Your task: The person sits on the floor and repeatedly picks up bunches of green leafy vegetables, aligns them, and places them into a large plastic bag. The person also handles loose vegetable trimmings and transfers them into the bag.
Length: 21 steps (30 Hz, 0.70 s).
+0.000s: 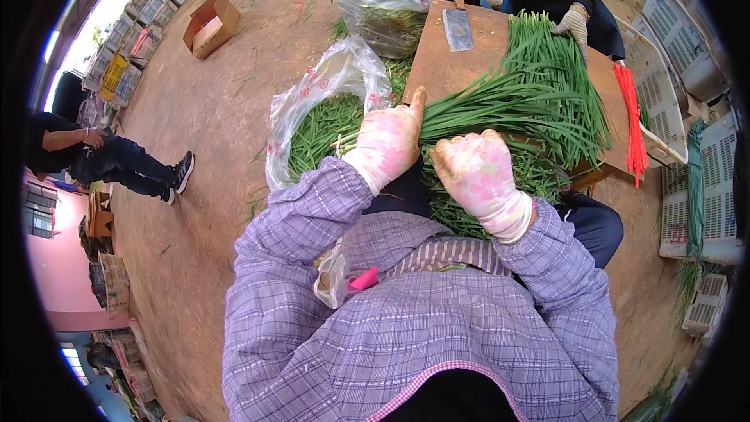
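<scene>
My left hand [387, 139], in a pink and white floral glove, grips a bunch of garlic chives [480, 114] by the stems. Pale stem ends stick out on its left, and the long green leaves spread right across the table's near edge. My right hand [477, 179], gloved alike, is curled into a fist just below the leaves; nothing shows in it, though the inside of the palm is hidden. Beyond, a larger pile of chives [545, 64] lies on the wooden table [489, 20]. Loose green leaves [463, 211] are heaped under my right hand.
A cleaver [458, 29] and red ties [631, 123] lie on the table. Across it, a co-worker's gloved hand [573, 26] touches the pile. An open plastic bag [319, 79] of greens stands left, plastic crates [656, 94] right. A cardboard box [212, 26] and a seated person [123, 158] are farther left.
</scene>
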Tool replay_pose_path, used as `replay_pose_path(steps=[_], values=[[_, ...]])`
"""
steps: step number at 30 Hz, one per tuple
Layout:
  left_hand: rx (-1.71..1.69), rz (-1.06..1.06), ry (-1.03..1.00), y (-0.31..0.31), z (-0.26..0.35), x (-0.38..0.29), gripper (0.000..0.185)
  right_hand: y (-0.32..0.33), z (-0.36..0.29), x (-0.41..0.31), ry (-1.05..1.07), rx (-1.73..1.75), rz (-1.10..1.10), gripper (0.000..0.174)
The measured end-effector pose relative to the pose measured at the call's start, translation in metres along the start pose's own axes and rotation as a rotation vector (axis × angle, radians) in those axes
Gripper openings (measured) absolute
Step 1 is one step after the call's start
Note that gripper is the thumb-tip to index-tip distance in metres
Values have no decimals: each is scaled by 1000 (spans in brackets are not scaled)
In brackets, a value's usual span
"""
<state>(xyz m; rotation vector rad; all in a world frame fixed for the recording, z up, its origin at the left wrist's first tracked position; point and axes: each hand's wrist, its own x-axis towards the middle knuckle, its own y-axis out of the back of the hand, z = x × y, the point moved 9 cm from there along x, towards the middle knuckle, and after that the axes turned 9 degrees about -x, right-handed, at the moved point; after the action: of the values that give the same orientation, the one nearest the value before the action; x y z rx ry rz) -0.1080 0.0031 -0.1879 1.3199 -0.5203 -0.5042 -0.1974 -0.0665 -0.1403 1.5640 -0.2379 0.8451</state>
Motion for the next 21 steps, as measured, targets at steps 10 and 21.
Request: replay_pose_path(steps=[10, 21], values=[[-224, 52, -54, 3, 10, -10, 86, -1, -6, -9, -52, 467, -140, 20], [-1363, -316, 76, -1, -3, -31, 52, -14, -9, -64, 36, 828, -811, 24]])
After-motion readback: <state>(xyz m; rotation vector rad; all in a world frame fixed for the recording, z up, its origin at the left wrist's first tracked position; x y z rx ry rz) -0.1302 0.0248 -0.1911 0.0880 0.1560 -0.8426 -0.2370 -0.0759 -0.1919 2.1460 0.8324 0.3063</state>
